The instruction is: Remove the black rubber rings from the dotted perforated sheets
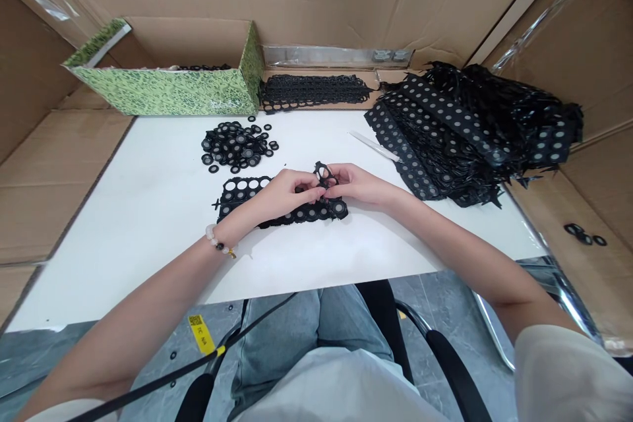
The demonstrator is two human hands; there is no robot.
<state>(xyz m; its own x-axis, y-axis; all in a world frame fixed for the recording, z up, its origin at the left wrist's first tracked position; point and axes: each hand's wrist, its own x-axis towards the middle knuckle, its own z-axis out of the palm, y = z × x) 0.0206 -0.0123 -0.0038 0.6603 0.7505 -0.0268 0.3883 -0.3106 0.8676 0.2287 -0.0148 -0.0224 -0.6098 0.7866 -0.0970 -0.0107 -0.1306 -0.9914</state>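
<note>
A black sheet of ring-shaped pieces (237,196) lies on the white table in front of me. Its far row shows open round holes, while the nearer rows still hold rings with grey centres. My left hand (291,192) rests over the sheet, thumb and fingers closed in a pinch at its right end. Beside it, my right hand (355,183) pinches the same raised part, where a curled black strip with holes (324,173) stands up between the hands. The fingertips hide exactly what lies between them. Loose black rings (235,145) sit in a heap beyond my left hand.
A green patterned box (178,92) stands at the back left. Stacked strips with holes (316,90) lie beside it. Dotted black sheets (445,132) pile up at the right, near a white pointed tool (374,146). Several rings (583,235) lie on the cardboard at far right.
</note>
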